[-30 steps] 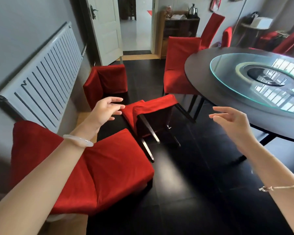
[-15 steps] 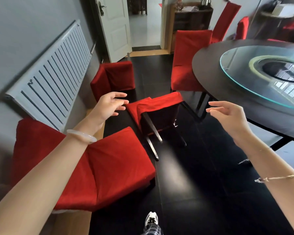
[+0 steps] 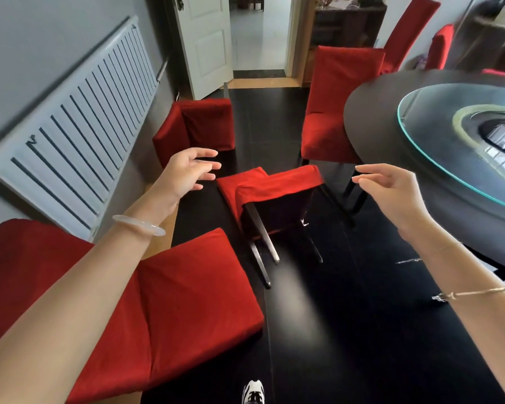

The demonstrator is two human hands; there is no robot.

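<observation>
Dark glossy floor (image 3: pixel 347 330) runs between a white radiator (image 3: pixel 79 126) on the wall and a round table (image 3: pixel 370 126), with red-covered chairs set about. One of them, the toppled chair (image 3: pixel 270 183), lies on the floor ahead, its legs pointing back toward the person (likely why both arms are out: it looks due to be set upright). Left hand (image 3: pixel 187 170) and right hand (image 3: pixel 391 189) hover above it, well apart, one to each side. Their palms are turned inward, fingers spread and loosely bent, gripping and touching nothing. An upright chair (image 3: pixel 336 106) stands just beyond, at the table.
</observation>
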